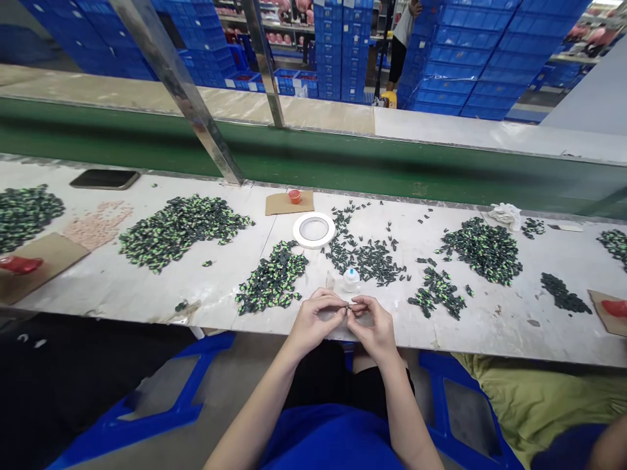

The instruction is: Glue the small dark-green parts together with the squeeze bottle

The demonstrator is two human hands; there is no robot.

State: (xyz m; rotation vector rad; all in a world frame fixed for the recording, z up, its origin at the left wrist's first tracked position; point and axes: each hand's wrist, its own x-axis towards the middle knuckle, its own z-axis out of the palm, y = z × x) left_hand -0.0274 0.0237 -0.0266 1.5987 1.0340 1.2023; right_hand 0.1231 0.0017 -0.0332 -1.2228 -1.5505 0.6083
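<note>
My left hand and my right hand meet at the table's front edge, fingertips pinched together on one small dark part. Its exact kind is too small to make out. Just beyond my fingers stands a small white bottle with a blue tip. To the left lies a pile of black-and-green small parts. Past the bottle, plain dark small parts are scattered. A white roll of tape lies flat between these two groups.
A red cap-like cup sits on cardboard at the back. More part piles lie left and right. A phone rests far left. A metal post rises behind; people sit on both sides.
</note>
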